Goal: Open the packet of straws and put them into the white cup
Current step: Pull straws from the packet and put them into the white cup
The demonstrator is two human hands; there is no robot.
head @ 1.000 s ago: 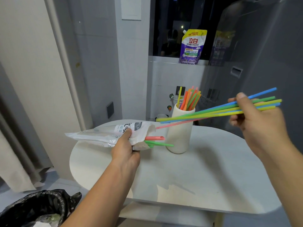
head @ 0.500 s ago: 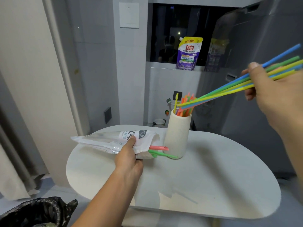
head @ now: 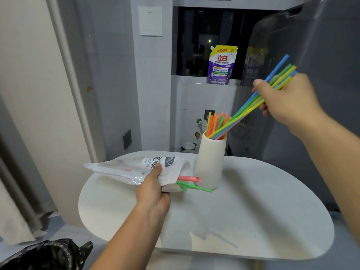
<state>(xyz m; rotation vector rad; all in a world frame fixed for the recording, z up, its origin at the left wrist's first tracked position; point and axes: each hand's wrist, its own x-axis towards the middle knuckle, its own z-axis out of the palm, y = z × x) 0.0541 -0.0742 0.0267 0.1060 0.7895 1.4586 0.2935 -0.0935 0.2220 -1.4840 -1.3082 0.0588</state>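
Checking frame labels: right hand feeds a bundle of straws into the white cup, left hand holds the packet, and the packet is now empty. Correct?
Not quite: the packet is not empty. The head view shows a pink straw and green straws poking out of its open end. The rest holds: the right hand feeds a bundle of straws into the white cup, and the left hand holds the packet.

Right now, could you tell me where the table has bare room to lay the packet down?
The table is bare right of the white cup and across its near half. The back left is crowded: the left hand holds the packet there, beside the cup, with loose straws poking out.
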